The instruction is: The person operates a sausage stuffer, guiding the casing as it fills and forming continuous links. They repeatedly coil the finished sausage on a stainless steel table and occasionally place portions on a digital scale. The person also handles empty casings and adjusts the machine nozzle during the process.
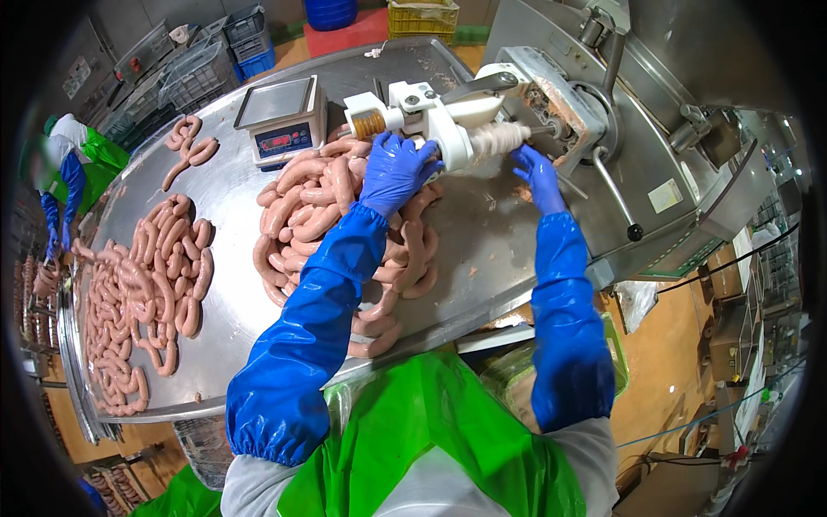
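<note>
My left hand (396, 172), in a blue glove, lies against the white plastic head (450, 136) of a sausage stuffing machine, just above the sausage pile. Its fingers are apart, and their undersides are hidden. My right hand (540, 178), gloved too, is beside the whitish gathered casing (498, 139) on the machine's tube. The fingers there reach up toward the casing; whether they touch it I cannot tell. Pale pink linked sausages (319, 202) lie heaped under and left of my left hand. An amber roller (370, 124) sits at the head's left end.
A digital scale (274, 121) stands behind the sausages on the steel table (233, 250). Another sausage heap (159, 276) covers the table's left side. The machine's steel body (655, 189) and a black-knobbed lever (618, 194) rise at right. A co-worker (77, 164) stands far left.
</note>
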Motion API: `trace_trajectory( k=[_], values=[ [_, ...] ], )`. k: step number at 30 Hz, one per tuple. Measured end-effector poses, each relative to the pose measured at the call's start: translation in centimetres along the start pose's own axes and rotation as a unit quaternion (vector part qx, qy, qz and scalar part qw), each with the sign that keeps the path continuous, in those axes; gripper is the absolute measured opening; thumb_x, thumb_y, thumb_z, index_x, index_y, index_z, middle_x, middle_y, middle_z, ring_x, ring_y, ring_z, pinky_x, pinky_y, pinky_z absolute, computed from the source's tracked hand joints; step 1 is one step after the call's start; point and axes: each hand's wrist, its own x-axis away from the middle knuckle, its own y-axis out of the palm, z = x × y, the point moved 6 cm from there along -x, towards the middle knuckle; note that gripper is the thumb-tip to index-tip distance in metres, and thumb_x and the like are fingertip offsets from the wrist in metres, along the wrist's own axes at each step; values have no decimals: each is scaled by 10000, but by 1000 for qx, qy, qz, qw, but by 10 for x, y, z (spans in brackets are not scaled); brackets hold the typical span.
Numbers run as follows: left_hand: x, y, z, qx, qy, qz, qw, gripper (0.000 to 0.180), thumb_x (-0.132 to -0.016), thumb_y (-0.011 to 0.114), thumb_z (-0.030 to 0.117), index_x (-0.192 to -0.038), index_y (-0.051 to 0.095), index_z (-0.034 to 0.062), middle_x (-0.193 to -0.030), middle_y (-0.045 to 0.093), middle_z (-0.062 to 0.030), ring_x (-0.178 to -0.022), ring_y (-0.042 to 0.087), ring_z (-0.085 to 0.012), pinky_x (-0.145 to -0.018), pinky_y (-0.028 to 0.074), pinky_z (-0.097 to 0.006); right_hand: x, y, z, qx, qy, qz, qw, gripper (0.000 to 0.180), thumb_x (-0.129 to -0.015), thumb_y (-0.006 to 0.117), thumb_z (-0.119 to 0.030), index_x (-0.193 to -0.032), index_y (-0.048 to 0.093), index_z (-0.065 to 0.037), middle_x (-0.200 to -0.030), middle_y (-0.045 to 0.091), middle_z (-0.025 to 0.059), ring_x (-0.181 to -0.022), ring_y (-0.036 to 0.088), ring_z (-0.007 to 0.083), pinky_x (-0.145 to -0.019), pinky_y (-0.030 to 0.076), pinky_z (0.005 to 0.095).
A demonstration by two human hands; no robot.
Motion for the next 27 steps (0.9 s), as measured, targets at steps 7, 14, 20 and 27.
trace_trajectory(
  k=[7, 14, 20, 27],
  values=[
    [4, 0, 2, 0, -9, 35, 999, 283, -819, 650, 431, -1000, 617, 217, -737, 588, -60, -780, 581, -260, -816, 412, -458, 20, 108, 44, -263, 124, -112, 950, 389, -985, 454, -336, -1294, 540, -114, -1237, 604, 67, -1162, 547, 219, -939, 467, 386],
    [4, -11, 9, -60, 26, 96, 993, 278, -830, 627, 430, -1000, 608, 212, -782, 609, -73, -852, 590, -284, -884, 394, -483, 26, 145, 30, -345, 107, -58, 931, 364, -996, 439, -348, -1269, 547, -134, -1223, 598, 82, -1082, 601, 210, -940, 512, 380],
    [10, 15, -17, 237, -132, -118, 955, 369, -869, 639, 401, -1135, 643, 145, -896, 680, -145, -865, 653, -316, -742, 504, -424, 37, 153, 20, -374, 110, -44, 920, 377, -998, 435, -359, -1269, 548, -123, -1207, 605, 79, -1089, 592, 224, -950, 498, 380],
    [20, -61, -108, 222, -120, -370, 894, 349, -854, 683, 367, -1099, 718, 121, -957, 725, -111, -825, 680, -218, -764, 515, -333, 15, 135, 45, -366, 94, -49, 924, 331, -991, 431, -352, -1255, 550, -191, -1202, 599, 45, -1074, 573, 217, -915, 483, 407]
  ],
)
